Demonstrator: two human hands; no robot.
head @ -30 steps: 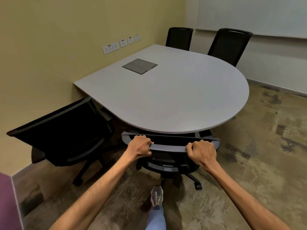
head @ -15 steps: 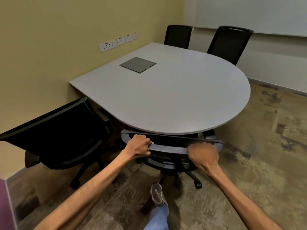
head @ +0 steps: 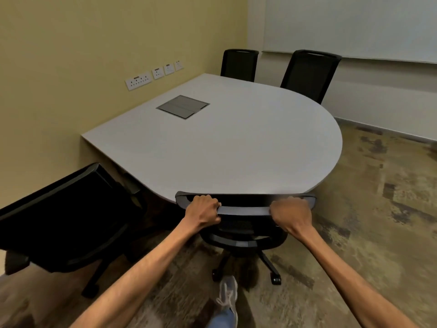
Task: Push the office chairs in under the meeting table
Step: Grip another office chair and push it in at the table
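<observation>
Yellow walls enclose a grey bench (head: 236, 147). One chair (head: 243, 207), tucked against its near edge, is clamped at the backrest by the left hand (head: 203, 211) and right hand (head: 292, 215). Left of it, an angled chair (head: 68, 216) remains to be pushed in.

A row of white wall sockets (head: 151, 76) runs along the yellow wall (head: 71, 67) at ten o'clock. A large whiteboard (head: 354, 24) fills the far wall at one o'clock. The mottled brown carpet (head: 378, 209) spreads from three to six o'clock, and a grey sneaker (head: 228, 294) stands on it at six o'clock, blue trouser cuff (head: 224, 319) below.
</observation>
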